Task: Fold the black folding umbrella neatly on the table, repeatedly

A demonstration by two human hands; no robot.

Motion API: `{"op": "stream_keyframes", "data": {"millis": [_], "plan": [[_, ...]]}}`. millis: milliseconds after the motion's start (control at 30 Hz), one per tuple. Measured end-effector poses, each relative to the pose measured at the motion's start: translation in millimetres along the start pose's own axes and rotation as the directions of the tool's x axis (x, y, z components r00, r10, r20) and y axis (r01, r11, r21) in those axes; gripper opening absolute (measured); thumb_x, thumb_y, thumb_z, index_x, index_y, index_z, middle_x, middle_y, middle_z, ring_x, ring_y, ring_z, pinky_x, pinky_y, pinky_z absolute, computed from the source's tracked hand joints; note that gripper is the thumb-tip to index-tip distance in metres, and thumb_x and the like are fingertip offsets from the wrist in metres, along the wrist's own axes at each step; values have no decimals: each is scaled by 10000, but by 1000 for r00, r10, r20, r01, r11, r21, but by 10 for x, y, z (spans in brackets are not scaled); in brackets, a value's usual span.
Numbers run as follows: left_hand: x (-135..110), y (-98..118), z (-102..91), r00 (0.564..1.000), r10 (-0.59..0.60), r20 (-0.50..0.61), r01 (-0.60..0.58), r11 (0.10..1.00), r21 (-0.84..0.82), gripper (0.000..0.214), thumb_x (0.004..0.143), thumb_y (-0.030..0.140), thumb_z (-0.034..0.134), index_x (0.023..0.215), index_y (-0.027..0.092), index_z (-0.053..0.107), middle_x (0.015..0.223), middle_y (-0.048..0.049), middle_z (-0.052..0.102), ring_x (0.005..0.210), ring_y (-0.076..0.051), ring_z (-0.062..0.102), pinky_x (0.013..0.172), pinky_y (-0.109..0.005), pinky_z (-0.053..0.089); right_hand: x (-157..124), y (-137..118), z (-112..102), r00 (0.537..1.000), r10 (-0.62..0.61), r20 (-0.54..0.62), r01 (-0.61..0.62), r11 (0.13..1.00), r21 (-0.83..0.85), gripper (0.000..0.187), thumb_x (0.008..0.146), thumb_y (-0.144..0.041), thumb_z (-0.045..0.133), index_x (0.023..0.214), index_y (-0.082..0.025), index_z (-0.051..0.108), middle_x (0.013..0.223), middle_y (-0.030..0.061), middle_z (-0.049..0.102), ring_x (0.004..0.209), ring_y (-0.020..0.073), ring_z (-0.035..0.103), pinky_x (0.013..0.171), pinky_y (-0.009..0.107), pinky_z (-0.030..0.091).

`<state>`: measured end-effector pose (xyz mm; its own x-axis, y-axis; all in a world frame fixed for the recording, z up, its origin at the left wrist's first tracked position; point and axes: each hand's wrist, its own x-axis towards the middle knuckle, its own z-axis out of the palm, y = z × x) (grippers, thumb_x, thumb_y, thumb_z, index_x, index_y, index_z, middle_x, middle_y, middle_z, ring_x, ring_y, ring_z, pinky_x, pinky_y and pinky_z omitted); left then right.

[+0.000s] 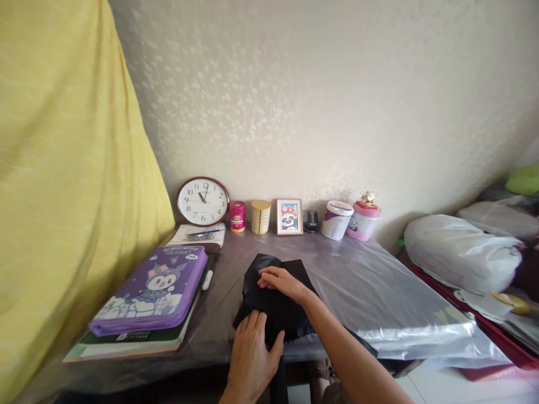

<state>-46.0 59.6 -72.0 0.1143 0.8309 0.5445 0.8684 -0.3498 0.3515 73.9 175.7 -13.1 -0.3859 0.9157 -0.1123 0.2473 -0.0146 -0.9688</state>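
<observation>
Keep black fabric point(290, 318) flat at counter's point(357, 280) near edge. Steady with left hand point(255, 343), thumb apart from fingers; smooth lightly with right hand point(285, 283), fingers together. Cannot confirm either grip.

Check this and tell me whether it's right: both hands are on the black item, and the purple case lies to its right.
Wrong side: the head view shows the purple case left of the black item. Both hands, left hand and right hand, are on it.

Table point(370, 286) with cans point(260, 219), picture frame point(289, 217), black material point(278, 314)
</observation>
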Motion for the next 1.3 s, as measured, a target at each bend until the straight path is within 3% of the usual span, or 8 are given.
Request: {"op": "stream_keyframes", "data": {"millis": [167, 367, 467, 567, 767, 933, 1067, 1300], "plan": [[55, 2, -131, 1000, 2, 12, -1, 998, -60, 145, 852, 309, 450, 794, 206, 534, 738, -17, 578, 705, -171, 575, 670, -299, 446, 14, 70, 57, 987, -151, 58, 161, 955, -251, 247, 768, -174, 527, 980, -168, 653, 958, 36, 689, 922, 151, 621, 863, 283, 456], [86, 29, -190, 993, 50, -108, -64, 990, -123, 217, 866, 229, 428, 660, 199, 487, 656, -7, 521, 648, -146, 517, 650, -297, 419, -84, 20, 117, 977, -185, 108, 212, 770, -602, 340, 725, -100, 513, 997, -221, 677, 941, 1, 694, 850, 143, 624, 795, 243, 463], [89, 41, -192, 982, 117, -151, -140, 978, -154, 120, 854, 194, 440, 843, 189, 560, 879, -51, 577, 836, -173, 548, 776, -330, 439, -106, 8, 123, 970, -194, 146, 242, 733, -636, 376, 723, -72, 473, 995, -217, 687, 953, 5, 696, 884, 140, 621, 811, 226, 451], [91, 32, -155, 975, 172, -143, -193, 970, -148, 218, 844, 180, 451, 1030, 202, 563, 1078, -71, 557, 1015, -201, 518, 894, -372, 421, -104, 14, 117, 964, -194, 183, 266, 736, -623, 385, 732, -66, 442, 980, -212, 697, 974, 6, 698, 914, 138, 621, 826, 215, 444], [69, -8, -16, 987, 145, -62, -154, 972, -178, 211, 845, 170, 451, 1007, 211, 579, 1018, -58, 568, 975, -201, 531, 869, -393, 448, -85, 67, 101, 956, -200, 214, 292, 722, -627, 385, 726, -64, 450, 961, -238, 700, 965, -16, 702, 899, 132, 625, 817, 218, 452], [51, -10, 51, 991, 121, -64, -132, 969, -208, 201, 849, 170, 445, 1003, 205, 570, 1003, -62, 564, 941, -194, 542, 839, -378, 472, -50, 135, 55, 903, -390, 179, 391, 577, -717, 317, 751, -62, 473, 898, -216, 709, 993, 6, 688, 969, 149, 582, 887, 260, 417], [64, 10, 41, 993, 109, -47, -117, 971, -208, 190, 843, 160, 444, 976, 201, 573, 970, -65, 564, 928, -202, 545, 817, -377, 484, 72, 161, -5, 900, -421, 118, 330, 479, -814, 271, 813, -130, 475, 902, -241, 705, 1122, 8, 640, 1034, 171, 536, 900, 302, 405], [83, 43, 17, 997, 76, -5, -75, 971, -229, 174, 836, 163, 445, 935, 208, 581, 939, -57, 568, 906, -206, 543, 800, -389, 488, 456, 156, -117, 945, -327, 17, 149, 383, -912, 262, 872, -256, 450, 1023, -258, 664, 1211, 18, 592, 1107, 198, 485, 951, 356, 354]]}}
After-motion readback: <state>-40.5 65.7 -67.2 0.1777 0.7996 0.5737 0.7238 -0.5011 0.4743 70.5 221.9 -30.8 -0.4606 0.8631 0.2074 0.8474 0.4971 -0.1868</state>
